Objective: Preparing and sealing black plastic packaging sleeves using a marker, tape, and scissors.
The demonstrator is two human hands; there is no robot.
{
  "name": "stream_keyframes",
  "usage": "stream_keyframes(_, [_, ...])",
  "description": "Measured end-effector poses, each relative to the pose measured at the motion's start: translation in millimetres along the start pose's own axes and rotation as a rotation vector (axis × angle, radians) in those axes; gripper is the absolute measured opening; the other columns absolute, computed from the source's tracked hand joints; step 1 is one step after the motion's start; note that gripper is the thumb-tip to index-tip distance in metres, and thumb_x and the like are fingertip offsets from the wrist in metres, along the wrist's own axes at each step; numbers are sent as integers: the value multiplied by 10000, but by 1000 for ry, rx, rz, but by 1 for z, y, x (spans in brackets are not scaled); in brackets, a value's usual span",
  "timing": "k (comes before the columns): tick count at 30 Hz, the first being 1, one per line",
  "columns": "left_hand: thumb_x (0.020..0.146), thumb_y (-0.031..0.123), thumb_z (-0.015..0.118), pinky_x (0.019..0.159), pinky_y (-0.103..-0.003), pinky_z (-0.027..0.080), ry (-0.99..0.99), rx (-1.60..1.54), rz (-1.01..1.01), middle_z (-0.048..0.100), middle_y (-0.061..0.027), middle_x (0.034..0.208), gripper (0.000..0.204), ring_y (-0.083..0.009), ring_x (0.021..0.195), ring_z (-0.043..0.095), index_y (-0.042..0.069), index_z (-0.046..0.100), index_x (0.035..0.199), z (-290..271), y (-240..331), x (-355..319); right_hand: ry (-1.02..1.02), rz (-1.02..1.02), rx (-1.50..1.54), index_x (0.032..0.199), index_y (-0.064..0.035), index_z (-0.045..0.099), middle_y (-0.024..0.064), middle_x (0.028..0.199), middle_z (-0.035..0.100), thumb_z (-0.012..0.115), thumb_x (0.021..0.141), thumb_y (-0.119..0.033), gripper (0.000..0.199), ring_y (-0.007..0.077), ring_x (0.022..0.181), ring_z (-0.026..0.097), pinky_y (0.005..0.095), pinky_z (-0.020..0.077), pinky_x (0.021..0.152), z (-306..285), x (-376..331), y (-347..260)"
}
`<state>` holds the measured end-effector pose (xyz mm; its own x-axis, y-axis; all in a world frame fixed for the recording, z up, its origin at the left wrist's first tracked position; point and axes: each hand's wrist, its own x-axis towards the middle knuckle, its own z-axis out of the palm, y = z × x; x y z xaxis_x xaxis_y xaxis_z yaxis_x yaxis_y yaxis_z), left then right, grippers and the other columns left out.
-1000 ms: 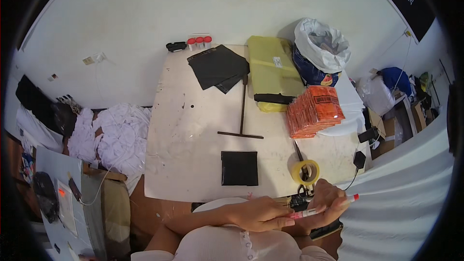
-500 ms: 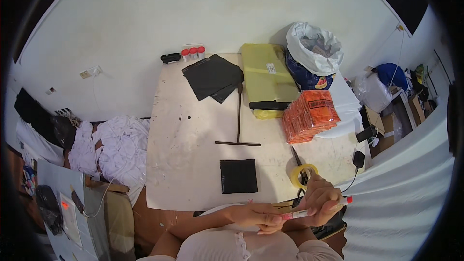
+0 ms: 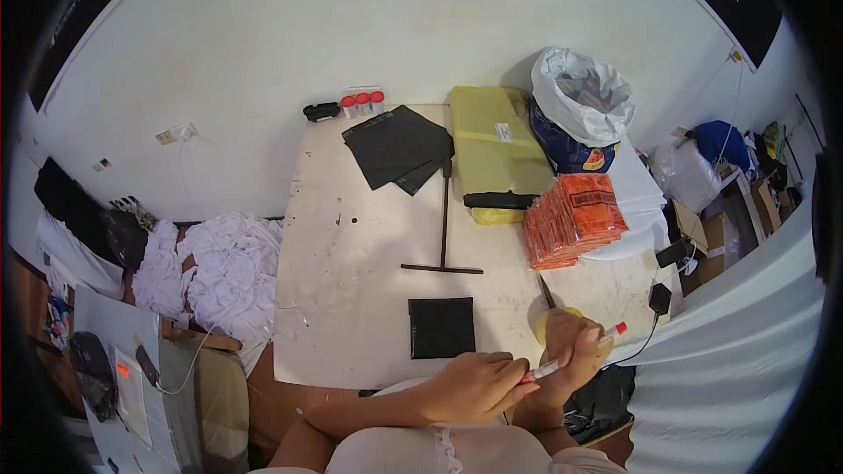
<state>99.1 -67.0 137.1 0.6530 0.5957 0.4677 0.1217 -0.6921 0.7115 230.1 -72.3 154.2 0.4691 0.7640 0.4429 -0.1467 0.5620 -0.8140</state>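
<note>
A slim white pen (image 3: 546, 369) with red ends is held slantwise between my two hands at the table's near right edge. My left hand (image 3: 474, 389) is closed round its lower end. The fingers of my right hand (image 3: 575, 358) wrap its upper part, and a red tip sticks out past them. Behind the right hand, a roll of yellow tape (image 3: 538, 326) is mostly hidden. The dark blade of a pair of scissors (image 3: 546, 291) points away beside it. Left of the hands, a flat black packet (image 3: 442, 328) lies on the table (image 3: 342, 298).
Farther back lie a dark T-shaped bar (image 3: 445, 219), black plastic mailers (image 3: 397, 149), a yellow plastic package (image 3: 496, 145) and stacked orange packets (image 3: 575, 221). A white-lined bag (image 3: 584, 114) stands behind, near red-lidded containers (image 3: 363, 104). A black adapter (image 3: 660, 300) with cable sits at right.
Both hands have risen slightly with the pen, which tilts more steeply. The right hand now covers more of the tape roll. The whole view has shifted a little.
</note>
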Motion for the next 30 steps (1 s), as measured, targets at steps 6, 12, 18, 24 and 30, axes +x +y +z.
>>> stream_keyframes(6, [937, 286, 413, 515, -307, 328, -594, -1234, -136, 409, -41, 571, 350, -187, 508, 416, 63, 427, 669, 17, -24, -27, 701, -161, -11, 659, -93, 433, -17, 505, 282, 487, 904, -240, 291, 106, 454, 257, 254, 264, 443, 17, 41, -39])
stream_keyframes(12, [948, 412, 325, 543, -246, 325, 186, -1413, -517, 350, 9, 559, 422, -111, 553, 377, 126, 357, 639, 2, -112, -77, 418, -496, 276, 638, -134, 373, -29, 511, 212, 463, 907, -425, 407, 89, 474, 180, 241, 177, 455, -110, 84, -30])
stream_keyframes(18, [894, 377, 489, 694, -293, 403, 459, -496, -814, 535, -69, 797, 331, -216, 735, 510, 51, 514, 851, 22, -206, -117, 88, 267, -329, 756, -26, 562, -1, 560, 415, 345, 940, -405, 474, 82, 470, 347, 192, 313, 469, -68, 12, 92])
stream_keyframes(24, [783, 265, 630, 835, -380, 334, 151, 387, -547, 526, -83, 1018, 275, -271, 954, 448, 44, 528, 912, 43, -212, -121, -282, 635, -369, 834, -8, 602, 5, 656, 543, 465, 923, -231, 276, 72, 574, 521, 204, 442, 537, -54, -53, 181])
stream_keyframes(30, [787, 295, 626, 803, -378, 329, 233, 485, -606, 529, -59, 991, 288, -270, 935, 447, 58, 555, 934, 54, -215, -124, -140, 864, 77, 828, 1, 490, 75, 733, 543, 376, 949, -324, 365, 151, 722, 589, 331, 535, 698, -69, -69, 210])
